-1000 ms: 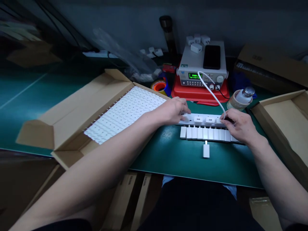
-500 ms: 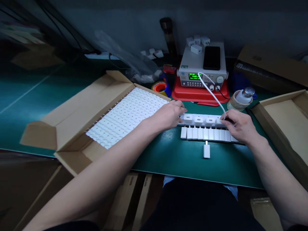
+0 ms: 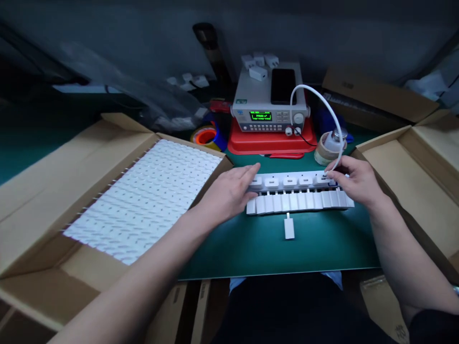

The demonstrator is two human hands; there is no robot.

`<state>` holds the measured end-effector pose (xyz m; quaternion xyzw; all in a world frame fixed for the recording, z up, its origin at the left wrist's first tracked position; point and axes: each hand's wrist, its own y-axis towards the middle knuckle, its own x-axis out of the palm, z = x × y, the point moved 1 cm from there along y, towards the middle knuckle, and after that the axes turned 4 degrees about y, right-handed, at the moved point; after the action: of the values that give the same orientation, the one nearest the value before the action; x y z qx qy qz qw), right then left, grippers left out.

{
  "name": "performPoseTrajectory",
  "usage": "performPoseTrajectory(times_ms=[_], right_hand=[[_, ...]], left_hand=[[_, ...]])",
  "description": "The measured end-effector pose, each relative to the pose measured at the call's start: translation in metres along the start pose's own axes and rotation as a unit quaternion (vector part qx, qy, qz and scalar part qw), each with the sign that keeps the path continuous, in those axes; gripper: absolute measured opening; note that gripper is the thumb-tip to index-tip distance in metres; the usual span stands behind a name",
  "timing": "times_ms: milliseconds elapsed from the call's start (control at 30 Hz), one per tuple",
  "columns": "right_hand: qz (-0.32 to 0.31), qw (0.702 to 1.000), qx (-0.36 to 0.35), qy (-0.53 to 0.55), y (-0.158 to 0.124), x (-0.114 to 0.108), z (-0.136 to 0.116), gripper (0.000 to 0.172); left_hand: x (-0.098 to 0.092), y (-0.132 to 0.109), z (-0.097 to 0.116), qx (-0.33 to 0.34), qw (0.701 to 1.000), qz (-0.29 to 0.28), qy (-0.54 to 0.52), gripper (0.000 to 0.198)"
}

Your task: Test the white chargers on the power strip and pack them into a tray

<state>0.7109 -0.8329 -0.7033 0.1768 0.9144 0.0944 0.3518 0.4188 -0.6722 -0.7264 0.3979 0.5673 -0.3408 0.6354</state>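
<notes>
Here on the dark green bench mat (image 3: 272, 251), the left hand (image 3: 227, 193) lies fingers spread against a white plastic multi-port strip (image 3: 290, 181), and the right hand (image 3: 356, 184) pinches a thin white cable (image 3: 336, 136) at the strip.

Bench tester (image 3: 268, 114) on red tray (image 3: 272, 143)

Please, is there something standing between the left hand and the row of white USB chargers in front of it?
Nothing visible stands there: the left hand reaches directly to the left end of the row of white USB chargers, with no object between them.
</notes>
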Motion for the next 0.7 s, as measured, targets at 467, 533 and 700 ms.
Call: performPoseTrajectory(times_ms=[467,533,700], right_hand=[[-0.002,0.986,-0.141,-0.088,-0.008,0.007,0.009,0.007],[0.002,0.985,-0.143,-0.092,-0.01,0.007,0.008,0.005],[0.011,0.979,-0.132,-0.155,-0.015,0.002,0.016,0.006]], left_hand=[[-0.006,0.042,0.052,-0.008,0.989,-0.022,-0.144,0.058],[-0.004,0.05,0.064,-0.033,0.992,-0.032,-0.115,0.049],[-0.006,0.029,0.065,0.016,0.957,0.073,-0.279,0.037]])
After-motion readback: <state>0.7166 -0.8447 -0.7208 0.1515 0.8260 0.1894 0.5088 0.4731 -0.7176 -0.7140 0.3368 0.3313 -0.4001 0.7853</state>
